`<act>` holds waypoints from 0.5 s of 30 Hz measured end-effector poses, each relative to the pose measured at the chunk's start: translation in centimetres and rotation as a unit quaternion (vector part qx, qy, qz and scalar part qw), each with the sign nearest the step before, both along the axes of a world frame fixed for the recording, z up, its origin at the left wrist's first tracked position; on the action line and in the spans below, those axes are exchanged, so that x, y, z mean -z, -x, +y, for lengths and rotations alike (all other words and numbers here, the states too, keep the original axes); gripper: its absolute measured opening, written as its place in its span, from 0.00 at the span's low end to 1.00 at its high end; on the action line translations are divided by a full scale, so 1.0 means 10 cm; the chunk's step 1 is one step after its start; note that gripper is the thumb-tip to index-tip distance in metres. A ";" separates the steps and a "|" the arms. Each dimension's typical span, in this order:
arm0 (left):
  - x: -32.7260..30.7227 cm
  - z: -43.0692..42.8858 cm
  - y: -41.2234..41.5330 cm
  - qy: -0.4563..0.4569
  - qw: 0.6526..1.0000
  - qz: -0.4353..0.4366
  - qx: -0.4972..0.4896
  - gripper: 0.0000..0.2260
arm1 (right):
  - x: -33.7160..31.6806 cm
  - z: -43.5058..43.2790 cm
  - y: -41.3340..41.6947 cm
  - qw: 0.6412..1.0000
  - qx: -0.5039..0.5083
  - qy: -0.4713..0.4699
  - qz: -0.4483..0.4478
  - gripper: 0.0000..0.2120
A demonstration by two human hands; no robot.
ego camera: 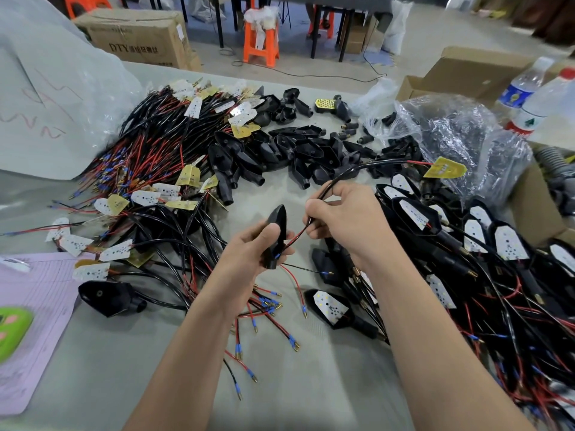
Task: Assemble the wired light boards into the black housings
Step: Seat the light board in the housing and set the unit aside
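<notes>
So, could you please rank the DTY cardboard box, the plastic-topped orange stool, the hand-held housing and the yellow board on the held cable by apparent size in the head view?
1. DTY cardboard box
2. orange stool and black housing look about alike; the housing is much nearer, so I leave them tied
3. yellow board

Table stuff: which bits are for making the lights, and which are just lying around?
For the job: housing in the left hand, cable in the right hand, its board, spare housings, wired boards.
Just lying about: bottles, purple paper, box, stool.
</notes>
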State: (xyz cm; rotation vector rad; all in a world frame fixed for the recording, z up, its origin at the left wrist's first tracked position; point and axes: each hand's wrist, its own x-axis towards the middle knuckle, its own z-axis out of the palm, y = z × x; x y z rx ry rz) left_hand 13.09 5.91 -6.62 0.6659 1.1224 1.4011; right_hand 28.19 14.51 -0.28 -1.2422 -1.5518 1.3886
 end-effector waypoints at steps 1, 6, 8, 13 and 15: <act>-0.01 0.00 -0.01 -0.001 1.000 0.005 0.000 0.17 | 0.00 0.00 0.00 1.000 -0.005 -0.001 -0.004 0.05; -0.05 -0.01 -0.03 -0.010 1.000 -0.005 0.009 0.18 | -0.02 -0.01 0.02 0.999 -0.030 0.006 0.023 0.04; -0.05 0.00 -0.04 -0.013 0.999 -0.019 0.025 0.19 | 0.00 -0.04 0.04 0.999 -0.027 0.000 0.020 0.04; -0.07 0.03 -0.07 -0.026 0.996 -0.057 0.057 0.21 | 0.07 -0.15 0.07 0.992 -0.096 -0.024 -0.080 0.03; -0.10 0.04 -0.08 -0.011 0.997 -0.058 0.051 0.21 | 0.07 -0.18 0.08 0.974 -0.118 -0.067 -0.181 0.04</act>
